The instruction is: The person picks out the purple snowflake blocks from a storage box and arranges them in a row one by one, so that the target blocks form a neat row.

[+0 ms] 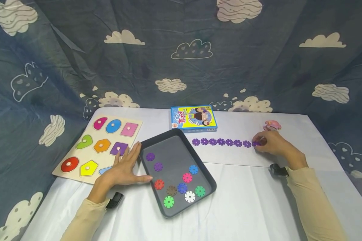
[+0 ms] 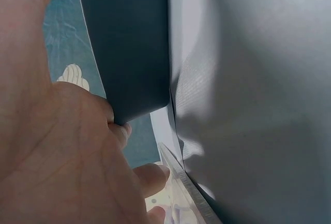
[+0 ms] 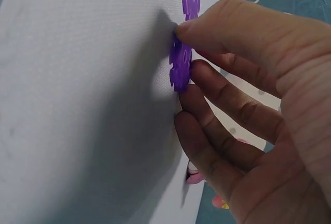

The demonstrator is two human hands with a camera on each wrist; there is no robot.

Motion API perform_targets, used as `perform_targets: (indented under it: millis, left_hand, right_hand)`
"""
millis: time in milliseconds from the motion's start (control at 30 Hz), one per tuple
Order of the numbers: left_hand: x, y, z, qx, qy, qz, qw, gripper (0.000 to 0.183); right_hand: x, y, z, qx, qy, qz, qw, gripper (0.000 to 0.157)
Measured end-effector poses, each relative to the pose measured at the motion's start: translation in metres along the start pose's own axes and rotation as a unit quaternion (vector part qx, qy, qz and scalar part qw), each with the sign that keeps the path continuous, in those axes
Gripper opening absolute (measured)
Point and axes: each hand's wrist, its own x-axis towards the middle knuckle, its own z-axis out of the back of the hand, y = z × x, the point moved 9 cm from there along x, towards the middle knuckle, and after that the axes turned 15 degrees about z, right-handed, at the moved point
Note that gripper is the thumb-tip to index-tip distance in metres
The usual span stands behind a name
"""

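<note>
A row of purple notched discs (image 1: 221, 142) lies flat on the white cloth right of centre. At the row's right end my right hand (image 1: 273, 144) pinches a purple notched disc (image 3: 181, 71), thumb on its face and fingertips along its far edge. My left hand (image 1: 120, 172) is spread along the left side of a dark grey tray (image 1: 199, 155). Its straight fingers touch the tray's rim, thumb reaching toward the inside. Two purple notched discs (image 1: 154, 162) sit in the tray's left part, and several discs of other colours (image 1: 182, 188) are scattered near its front end.
A wooden shape puzzle board (image 1: 87, 152) with knobbed pieces lies at the left, partly under my left hand. Behind the tray is a blue and yellow box (image 1: 194, 119). A small pink toy (image 1: 272, 125) stands just beyond my right hand. A cloud-patterned curtain (image 1: 193, 77) hangs behind the table.
</note>
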Motion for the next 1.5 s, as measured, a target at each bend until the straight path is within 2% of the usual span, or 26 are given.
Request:
perform_targets:
  millis: [400, 533, 633, 767, 967, 1167, 1300, 1500]
  left_hand:
    - [0.002, 0.002, -0.001, 0.002, 0.002, 0.002, 1.0, 0.133]
    - [0.001, 0.001, 0.001, 0.002, 0.0, 0.002, 1.0, 0.133]
    - [0.001, 0.001, 0.002, 0.004, -0.002, 0.004, 1.0, 0.134]
    - [0.001, 0.002, 0.001, 0.004, -0.002, 0.004, 1.0, 0.133]
    - [0.002, 0.001, -0.001, 0.003, 0.0, 0.003, 1.0, 0.133]
    - [0.003, 0.001, 0.0, 0.006, -0.002, 0.001, 1.0, 0.133]
    - [0.003, 0.001, 0.001, 0.007, -0.003, -0.001, 1.0, 0.133]
    - [0.002, 0.002, 0.0, 0.008, -0.003, 0.002, 1.0, 0.133]
  right_hand:
    - [0.003, -0.001, 0.003, -0.012, 0.001, 0.004, 1.0, 0.033]
    - [0.007, 0.012, 0.011, -0.027, -0.017, 0.032, 0.999, 0.033]
    - [0.014, 0.033, 0.017, -0.038, -0.024, 0.055, 0.997, 0.033]
    - [0.028, 0.065, 0.02, -0.044, -0.013, 0.077, 0.996, 0.034]
    - [0.054, 0.112, 0.016, -0.053, 0.009, 0.131, 0.99, 0.033]
    - [0.078, 0.155, 0.007, -0.053, 0.037, 0.167, 0.984, 0.032]
    - [0.09, 0.184, -0.002, -0.048, 0.052, 0.201, 0.977, 0.031]
    - [0.105, 0.229, -0.02, -0.05, 0.075, 0.267, 0.96, 0.031]
